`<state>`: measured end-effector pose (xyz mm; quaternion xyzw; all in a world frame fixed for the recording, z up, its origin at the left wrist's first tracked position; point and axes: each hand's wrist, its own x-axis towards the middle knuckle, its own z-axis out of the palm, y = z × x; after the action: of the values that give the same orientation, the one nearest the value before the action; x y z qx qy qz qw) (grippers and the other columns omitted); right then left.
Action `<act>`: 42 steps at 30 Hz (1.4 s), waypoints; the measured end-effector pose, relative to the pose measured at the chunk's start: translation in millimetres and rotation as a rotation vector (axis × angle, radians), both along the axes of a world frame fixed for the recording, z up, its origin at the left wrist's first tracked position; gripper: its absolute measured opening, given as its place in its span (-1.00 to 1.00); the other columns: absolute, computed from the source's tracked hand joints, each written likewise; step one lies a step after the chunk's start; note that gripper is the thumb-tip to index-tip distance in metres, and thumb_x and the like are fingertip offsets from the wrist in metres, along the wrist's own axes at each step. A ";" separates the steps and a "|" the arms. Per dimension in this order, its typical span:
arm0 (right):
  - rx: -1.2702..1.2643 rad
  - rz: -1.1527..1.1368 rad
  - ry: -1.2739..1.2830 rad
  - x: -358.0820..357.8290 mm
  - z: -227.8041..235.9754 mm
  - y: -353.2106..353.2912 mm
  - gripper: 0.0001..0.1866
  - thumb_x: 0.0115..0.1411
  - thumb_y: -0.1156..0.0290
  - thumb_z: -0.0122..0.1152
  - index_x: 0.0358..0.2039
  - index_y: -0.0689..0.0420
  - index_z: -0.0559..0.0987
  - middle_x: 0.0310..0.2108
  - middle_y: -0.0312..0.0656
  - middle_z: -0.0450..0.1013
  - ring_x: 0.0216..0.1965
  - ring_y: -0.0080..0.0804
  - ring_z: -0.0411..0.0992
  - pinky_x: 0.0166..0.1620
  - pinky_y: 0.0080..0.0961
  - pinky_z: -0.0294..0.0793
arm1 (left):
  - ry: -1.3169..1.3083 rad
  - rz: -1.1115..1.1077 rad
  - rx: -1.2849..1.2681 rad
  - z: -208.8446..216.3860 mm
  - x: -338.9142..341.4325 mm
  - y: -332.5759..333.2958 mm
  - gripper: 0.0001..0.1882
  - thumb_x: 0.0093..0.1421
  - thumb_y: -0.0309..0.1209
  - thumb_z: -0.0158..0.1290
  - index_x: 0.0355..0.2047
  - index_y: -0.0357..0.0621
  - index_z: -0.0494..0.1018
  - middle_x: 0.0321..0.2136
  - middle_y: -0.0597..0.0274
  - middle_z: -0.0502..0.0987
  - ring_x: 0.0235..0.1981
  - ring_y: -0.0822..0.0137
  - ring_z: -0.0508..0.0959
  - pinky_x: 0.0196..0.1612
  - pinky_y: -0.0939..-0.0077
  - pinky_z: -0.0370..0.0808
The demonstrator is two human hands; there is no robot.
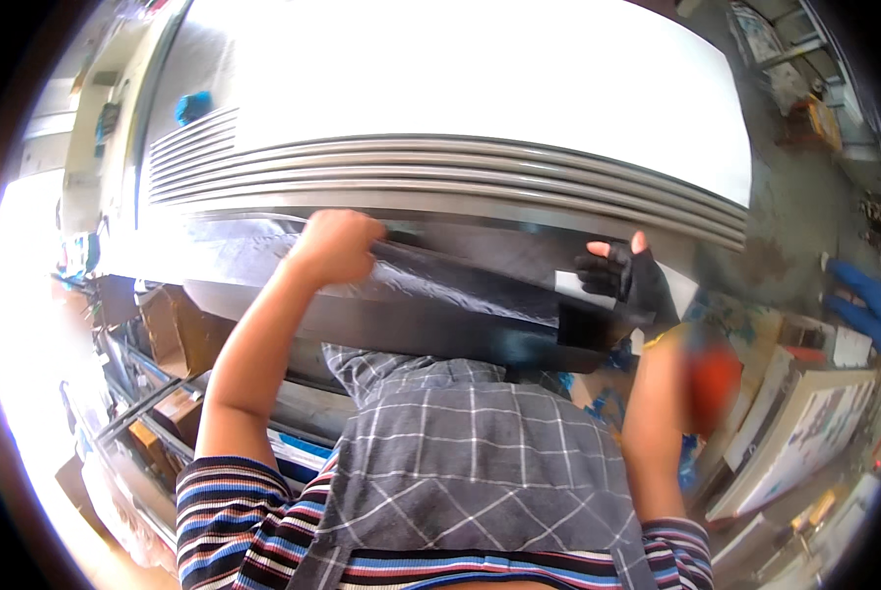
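Note:
A long, glossy black sheet, like plastic film [460,285], stretches left to right along the near edge of the worktable, wrinkled and catching light. My bare left hand [337,246] is closed at its upper edge, fingers bent down and partly hidden. Toward the sheet's right end is my right hand [625,275], in a black glove that leaves the fingertips bare. Its fingers are curled; whatever they hold blends with the dark glove. A small white piece [570,282] shows beside this hand.
Several long metal tubes [440,177] lie side by side beyond the sheet, next to a large white panel [480,79]. A blue crumpled item [193,107] sits at the far left. Cardboard boxes [180,334] stand at lower left, and framed boards [799,442] lean at right.

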<state>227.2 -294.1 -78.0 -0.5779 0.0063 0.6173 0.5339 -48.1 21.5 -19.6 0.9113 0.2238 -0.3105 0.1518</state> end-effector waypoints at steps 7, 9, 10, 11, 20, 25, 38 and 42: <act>0.077 -0.103 0.054 -8.6 -10.7 0.6 0.03 0.19 -0.45 -0.37 0.16 0.38 0.33 -0.11 0.06 0.52 -0.12 -0.24 0.53 0.04 -0.36 0.49 | 0.096 0.131 0.038 2.3 -75.7 63.7 -0.68 -0.19 -0.52 0.04 -0.35 -0.17 0.61 -0.36 -0.08 0.59 -0.23 -0.05 0.58 -0.12 0.17 0.50; 0.018 -0.090 -0.069 -14.0 -5.8 2.3 0.03 0.20 -0.45 -0.39 0.15 0.38 0.33 -0.13 0.05 0.53 -0.16 -0.27 0.54 0.00 -0.39 0.51 | 0.019 0.142 -0.054 15.8 -89.4 59.4 -0.64 -0.20 -0.53 0.05 -0.31 -0.19 0.61 -0.34 -0.08 0.59 -0.20 -0.05 0.57 -0.09 0.18 0.49; 0.007 -0.107 -0.056 -16.9 -2.5 4.4 0.02 0.21 -0.44 -0.41 0.15 0.38 0.33 -0.16 0.03 0.54 -0.21 -0.31 0.55 -0.05 -0.42 0.54 | -0.045 0.128 -0.095 26.0 -99.4 56.2 -0.63 -0.20 -0.53 0.06 -0.30 -0.19 0.61 -0.33 -0.07 0.59 -0.18 -0.05 0.57 -0.07 0.19 0.48; -0.001 -0.126 -0.052 -17.7 -3.0 3.8 0.02 0.22 -0.44 -0.41 0.15 0.38 0.34 -0.17 0.02 0.55 -0.22 -0.31 0.55 -0.06 -0.42 0.54 | -0.109 0.114 -0.137 33.6 -108.6 55.6 -0.62 -0.20 -0.53 0.06 -0.28 -0.20 0.61 -0.32 -0.07 0.60 -0.17 -0.04 0.57 -0.05 0.20 0.48; -0.077 -0.124 -0.227 -29.5 22.0 18.5 -0.04 0.25 -0.39 -0.39 0.13 0.37 0.36 -0.21 -0.01 0.55 -0.26 -0.31 0.55 -0.10 -0.42 0.53 | 0.284 0.097 0.252 9.8 -179.6 114.8 -0.73 -0.15 -0.44 0.07 -0.38 -0.04 0.62 -0.28 0.07 0.61 0.02 -0.02 0.47 0.13 0.08 0.33; -0.053 -0.185 -0.064 -24.0 -6.4 5.9 -0.06 0.25 -0.38 -0.35 0.12 0.34 0.39 -0.21 -0.03 0.54 -0.23 -0.31 0.54 -0.10 -0.41 0.53 | 0.196 0.154 0.279 -6.0 -208.5 101.3 -0.70 -0.07 -0.35 0.02 -0.31 -0.05 0.63 -0.08 -0.04 0.54 0.28 -0.09 0.20 0.37 -0.13 -0.14; 0.138 0.539 -0.428 32.4 98.5 62.3 -0.50 0.28 0.07 0.06 -0.03 0.29 0.49 -0.31 -0.10 0.56 -0.30 -0.38 0.53 -0.26 -0.43 0.51 | -0.535 0.374 0.722 -30.1 -192.6 53.9 -0.86 -0.15 -0.50 0.09 -0.59 -0.04 0.33 -0.51 0.27 0.41 -0.30 0.16 0.50 -0.34 0.21 0.49; 0.693 1.029 -1.022 -37.0 104.0 220.6 -0.70 0.21 0.25 0.14 -0.26 0.26 0.56 -0.39 0.01 0.52 -0.35 -0.14 0.50 -0.25 -0.34 0.48 | -0.587 0.405 0.734 -40.4 -163.6 32.3 -0.84 -0.17 -0.51 0.08 -0.59 -0.05 0.31 -0.50 0.26 0.40 -0.29 0.16 0.48 -0.35 0.23 0.49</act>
<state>190.2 -73.5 26.0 -0.5209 -0.6978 0.4121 0.2683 -211.7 53.8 -60.1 0.8916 0.4384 0.0932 -0.0648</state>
